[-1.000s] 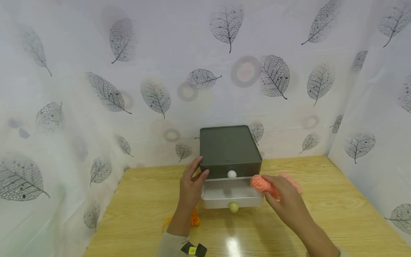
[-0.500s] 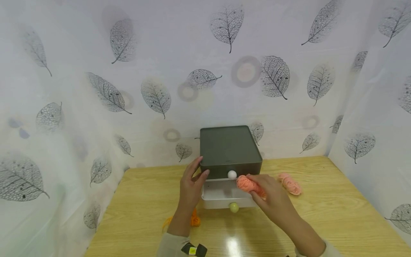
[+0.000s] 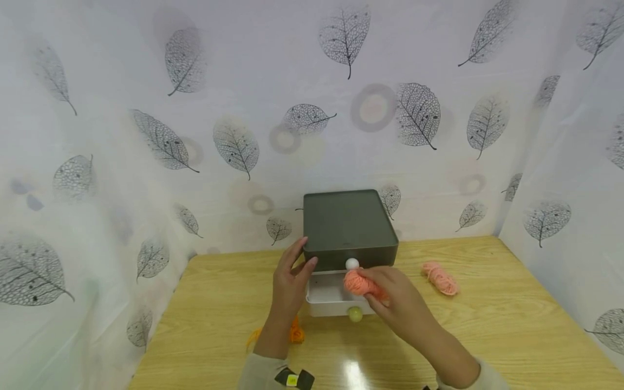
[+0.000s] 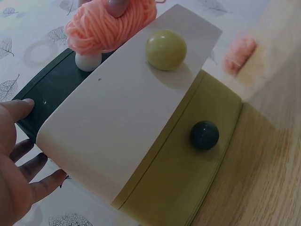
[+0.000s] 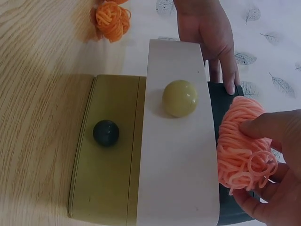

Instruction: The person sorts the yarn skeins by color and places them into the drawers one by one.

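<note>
A small drawer box (image 3: 348, 219) with a dark green top tier stands against the back wall. Its white middle drawer (image 3: 324, 309), which has a yellow-green knob (image 4: 166, 50), is pulled out. My left hand (image 3: 291, 284) rests on the box's left front corner, thumb on the dark front and fairly straight fingers along the side. My right hand (image 3: 397, 303) pinches a skein of pink yarn (image 5: 242, 136) between thumb and fingers, above the drawer and just in front of the white knob (image 3: 352, 264). The hand and yarn hide the drawer's right part.
A second pink yarn skein (image 3: 441, 279) lies on the wooden table (image 3: 492, 309) to the right. Orange yarn (image 5: 113, 21) lies left of the box, partly behind my left forearm. The olive bottom drawer (image 5: 110, 183) with a dark knob (image 5: 106, 133) is closed. Leaf-patterned sheeting surrounds the table.
My right hand has carried the pink yarn skein leftward, from the drawer's right edge to over its middle, exposing the second pink skein. My left hand and the box have stayed put.
</note>
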Demonstrator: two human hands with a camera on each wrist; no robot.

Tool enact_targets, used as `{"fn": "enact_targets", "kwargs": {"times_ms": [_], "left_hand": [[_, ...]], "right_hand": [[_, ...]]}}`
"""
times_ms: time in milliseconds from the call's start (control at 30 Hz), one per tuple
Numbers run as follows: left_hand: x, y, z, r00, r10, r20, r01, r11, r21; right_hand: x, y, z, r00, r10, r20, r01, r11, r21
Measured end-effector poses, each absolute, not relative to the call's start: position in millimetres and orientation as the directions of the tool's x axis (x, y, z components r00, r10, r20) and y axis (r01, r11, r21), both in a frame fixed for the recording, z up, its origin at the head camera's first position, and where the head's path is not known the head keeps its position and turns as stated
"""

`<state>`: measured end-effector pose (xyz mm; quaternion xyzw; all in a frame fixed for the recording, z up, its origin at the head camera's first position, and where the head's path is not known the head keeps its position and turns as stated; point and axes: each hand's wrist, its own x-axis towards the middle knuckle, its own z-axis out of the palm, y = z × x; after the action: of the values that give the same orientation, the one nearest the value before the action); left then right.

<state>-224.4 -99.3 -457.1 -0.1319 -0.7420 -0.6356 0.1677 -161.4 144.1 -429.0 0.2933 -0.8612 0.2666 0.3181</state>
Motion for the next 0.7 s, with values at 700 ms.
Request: {"fn": "enact_targets", "kwargs": {"times_ms": [700], "left_hand": [[-224,-100,-456,-0.908,-0.007,0.42,0.414,0.15,0.898]], "right_hand": [[-170,110,-431,-0.628,-0.42,0.655,-0.701,0.67,-0.243]]}}
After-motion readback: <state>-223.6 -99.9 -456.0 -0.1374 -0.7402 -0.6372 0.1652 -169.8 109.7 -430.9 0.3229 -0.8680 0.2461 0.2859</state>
